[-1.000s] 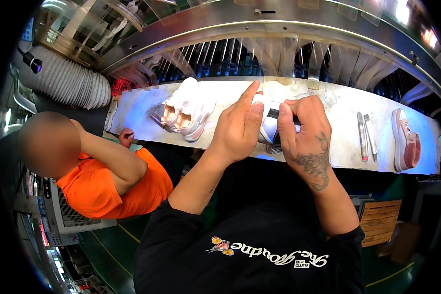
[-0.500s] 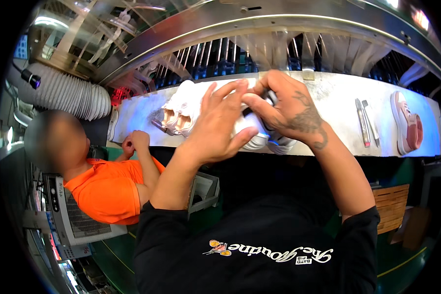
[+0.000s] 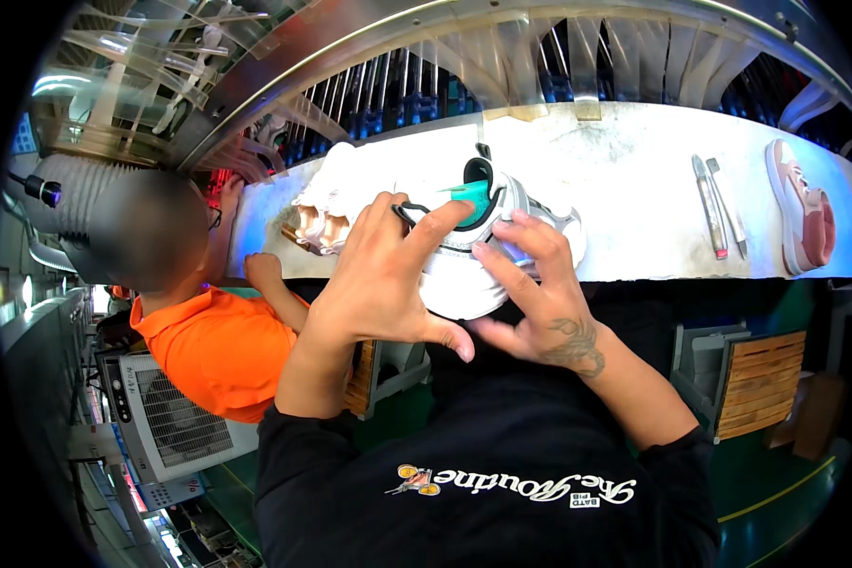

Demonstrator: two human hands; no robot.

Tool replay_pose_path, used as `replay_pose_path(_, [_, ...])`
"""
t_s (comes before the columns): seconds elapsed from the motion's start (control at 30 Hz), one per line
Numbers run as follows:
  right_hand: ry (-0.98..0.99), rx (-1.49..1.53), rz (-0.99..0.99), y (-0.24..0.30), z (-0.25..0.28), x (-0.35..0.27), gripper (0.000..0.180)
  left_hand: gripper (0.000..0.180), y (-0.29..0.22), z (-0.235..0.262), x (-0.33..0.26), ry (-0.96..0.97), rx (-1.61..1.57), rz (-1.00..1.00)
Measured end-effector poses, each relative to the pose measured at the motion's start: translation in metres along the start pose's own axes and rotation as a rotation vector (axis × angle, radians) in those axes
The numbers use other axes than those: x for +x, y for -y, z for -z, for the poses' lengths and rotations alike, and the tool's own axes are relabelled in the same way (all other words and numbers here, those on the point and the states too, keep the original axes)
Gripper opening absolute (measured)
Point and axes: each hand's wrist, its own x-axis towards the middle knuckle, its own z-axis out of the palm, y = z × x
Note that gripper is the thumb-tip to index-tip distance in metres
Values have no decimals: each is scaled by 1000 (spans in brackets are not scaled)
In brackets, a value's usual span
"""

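Observation:
A white and grey sneaker (image 3: 459, 284) with black edging stands tilted between my hands at the near edge of the bench. Teal material (image 3: 475, 206) shows inside its opening. My left hand (image 3: 383, 279) grips the sneaker from the left, fingers at the collar beside a black loop and thumb below. From the right, my right hand (image 3: 540, 293) holds it with bent fingers on the upper. A grey-white shoe part shows past my right fingers; whether it belongs to a second shoe I cannot tell. Left of my left hand lie several white shoes (image 3: 336, 194), partly hidden by it.
On the right of the white bench (image 3: 634, 189) lie two slim pen-like tools (image 3: 713, 208) and a pink and white sneaker (image 3: 800, 208). Clear plastic strips (image 3: 587, 66) hang along the far side. A co-worker in an orange shirt (image 3: 222, 350) sits at the left.
My hands have moved lower and apart, and the sneaker's teal inside has come into sight. The co-worker leans in closer to the bench, with one hand reaching to its far left.

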Motion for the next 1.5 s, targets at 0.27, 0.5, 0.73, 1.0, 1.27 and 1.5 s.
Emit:
replay_pose_path(0.27, [18,20,-109,8,18,17,56,128,-16,-2,-5,-5,62,39])
replay_pose_path(0.5, [-97,-36,1,2,14,6,45,120,-21,-5,6,-59,-31,16])
replay_pose_path(0.73, [-137,-28,112,-7,12,8,37,105,-21,-12,10,-70,-92,-8])
replay_pose_path(1.0, [-120,-43,69,-6,0,6,39,102,-6,-14,-3,-30,-297,9])
replay_pose_path(1.27, [-44,10,18,-10,-11,13,45,65,14,-18,-31,54,-509,150])
replay_pose_path(1.5, [3,-25,-5,3,-1,15,53,102,0,-11,-16,24,-295,94])
